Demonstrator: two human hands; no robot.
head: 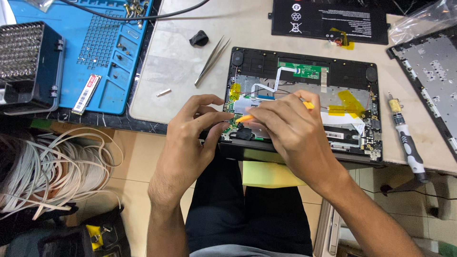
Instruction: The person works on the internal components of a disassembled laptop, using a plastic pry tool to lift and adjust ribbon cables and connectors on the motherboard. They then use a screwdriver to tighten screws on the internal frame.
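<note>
Head view, looking down over the person's lap toward a workbench. Nearest the viewer, the left hand (190, 138) rests at the front left corner of an opened laptop chassis (304, 102), its fingers curled narrowly with the tips pressed on the edge of the small circuit board there. Just beside it, the right hand (293, 133) has its fingers closed around a yellow-orange pry tool (245, 118), whose tip points left and touches the board between the two hands; the tool's far end shows past the knuckles. The chassis lies flat at the near edge of the light work mat (181, 62), with strips of yellow tape (347, 102) and a white ribbon cable (266, 88) across its interior. To its right lies a screwdriver (407, 143) with a grey-and-black handle. Behind the left hand, metal tweezers (212, 59) and a small black cap (199, 38) lie on the mat. Farther left are a blue parts tray (107, 52) holding a memory stick (86, 93), and, farthest back, a flat black battery pack (331, 21). White cables (52, 166) lie coiled at lower left.
</note>
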